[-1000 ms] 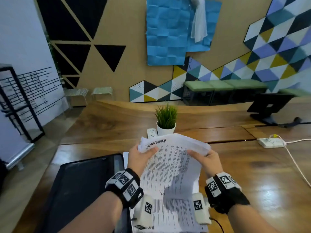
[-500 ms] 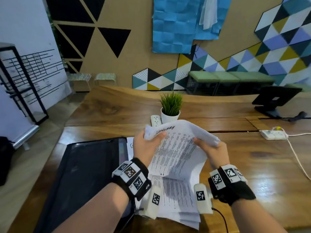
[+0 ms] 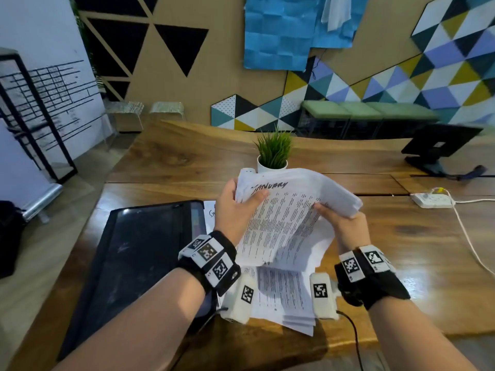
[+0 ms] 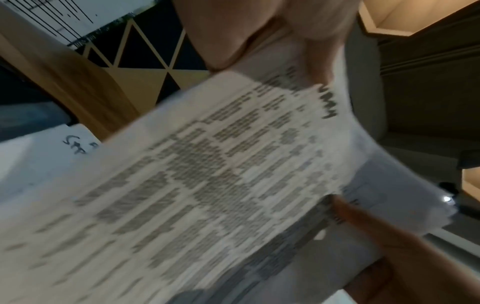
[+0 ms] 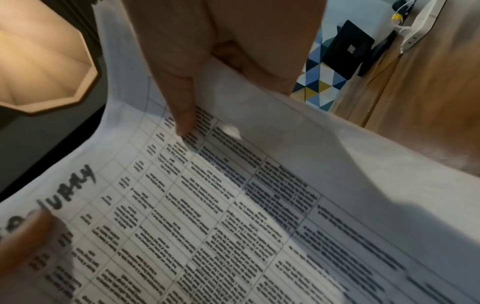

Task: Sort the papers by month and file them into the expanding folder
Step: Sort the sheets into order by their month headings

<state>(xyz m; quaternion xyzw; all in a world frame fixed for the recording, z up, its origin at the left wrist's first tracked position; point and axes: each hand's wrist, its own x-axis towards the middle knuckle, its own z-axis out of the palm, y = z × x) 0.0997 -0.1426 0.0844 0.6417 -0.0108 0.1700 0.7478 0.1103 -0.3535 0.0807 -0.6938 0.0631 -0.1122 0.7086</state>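
Papers [image 3: 284,223] pinched by left hand [image 3: 233,210] and right hand [image 3: 345,226] over wooden table [image 3: 401,236].

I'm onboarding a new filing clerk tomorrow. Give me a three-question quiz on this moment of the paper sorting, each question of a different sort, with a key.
1. True or false: the bundle of papers is held by the left hand alone.
2. Which month is handwritten at the top of the front sheet? A) January B) June C) March
3. Fill in: the black expanding folder lies on the wooden table to the person's ____.

Key:
1. False; the right hand grips the bundle's other side.
2. A.
3. Left, beside the stack of papers on the table.
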